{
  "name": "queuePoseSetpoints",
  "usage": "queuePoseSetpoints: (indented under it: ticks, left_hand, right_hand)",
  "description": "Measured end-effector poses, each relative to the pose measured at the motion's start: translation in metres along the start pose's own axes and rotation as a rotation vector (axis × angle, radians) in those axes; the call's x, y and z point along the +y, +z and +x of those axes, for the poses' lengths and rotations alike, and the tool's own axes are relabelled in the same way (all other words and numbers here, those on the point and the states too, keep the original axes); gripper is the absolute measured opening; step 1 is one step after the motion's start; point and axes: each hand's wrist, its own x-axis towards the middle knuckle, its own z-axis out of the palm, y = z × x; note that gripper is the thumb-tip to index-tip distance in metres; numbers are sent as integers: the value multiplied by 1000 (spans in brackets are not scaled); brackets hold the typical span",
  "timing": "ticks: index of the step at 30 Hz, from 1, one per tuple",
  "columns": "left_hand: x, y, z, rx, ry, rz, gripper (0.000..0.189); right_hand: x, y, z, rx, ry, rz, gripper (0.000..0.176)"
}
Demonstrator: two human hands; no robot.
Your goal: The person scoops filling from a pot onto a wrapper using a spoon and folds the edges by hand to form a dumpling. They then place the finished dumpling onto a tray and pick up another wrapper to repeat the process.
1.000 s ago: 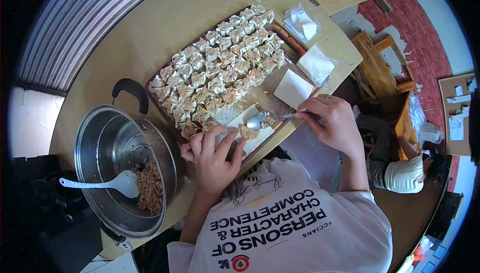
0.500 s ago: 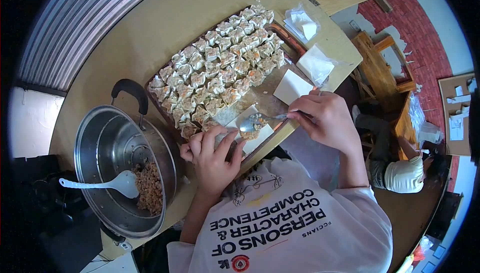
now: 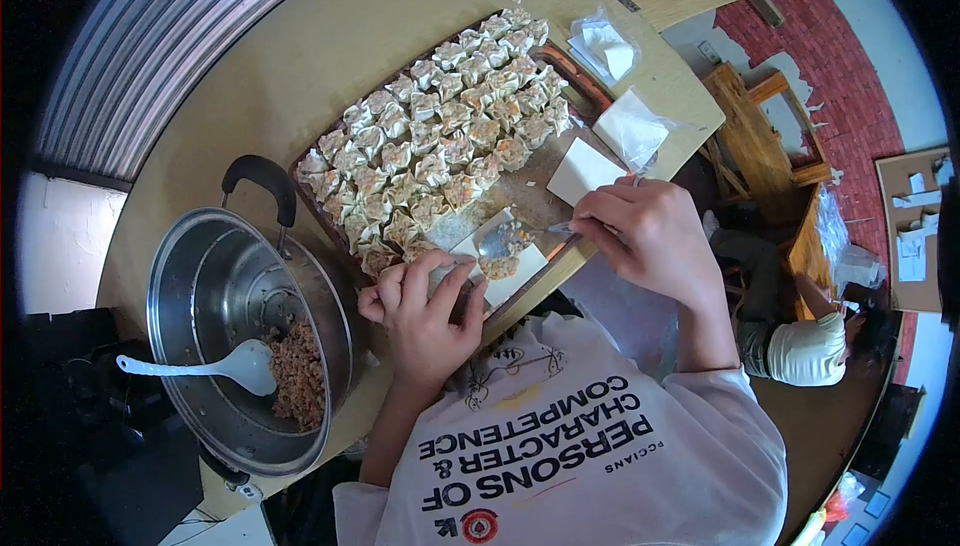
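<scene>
My right hand [image 3: 650, 236] pinches the handle of a metal spoon [image 3: 505, 238], whose bowl has bits of filling on it. Just below the bowl, a mound of minced filling [image 3: 499, 267] sits on a square white wrapper [image 3: 531, 264] at the table's near edge. At the wrapper's left side is my left hand [image 3: 425, 321], fingers curled round something greyish that they mostly hide. Rows of open-topped dumplings [image 3: 440, 136] fill most of a tray [image 3: 580, 74] beyond my hands. A stack of wrappers [image 3: 583, 174] lies on the tray's right part.
A big steel pot [image 3: 180, 246] stands at left, with a white ladle [image 3: 250, 368] and minced filling [image 3: 298, 376] inside. Plastic-bagged wrappers [image 3: 632, 130] and another packet [image 3: 605, 48] lie right of the tray. Another person [image 3: 805, 351] sits at far right, near wooden furniture.
The spoon has lifted slightly off the filling, its bowl now showing less of it, and the mound rests on the wrapper. My left hand has hardly moved.
</scene>
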Motion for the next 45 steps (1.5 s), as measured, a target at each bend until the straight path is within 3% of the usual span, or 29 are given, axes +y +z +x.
queuePoseSetpoints:
  ticks: [10, 31, 37, 45]
  left_hand:
    - [2, -2, 2, -11, -9, 4, 24]
    - [1, 0, 1, 14, -15, 21, 21]
    - [0, 1, 1, 10, -5, 33, 22]
    - [1, 0, 2, 0, -27, 13, 26]
  right_hand:
    - [16, -7, -7, -33, -87, 67, 13]
    - [26, -7, 5, 60, -65, 82, 11]
    - [32, 4, 7, 3, -85, 84, 9]
    - [13, -12, 2, 19, -127, 88, 12]
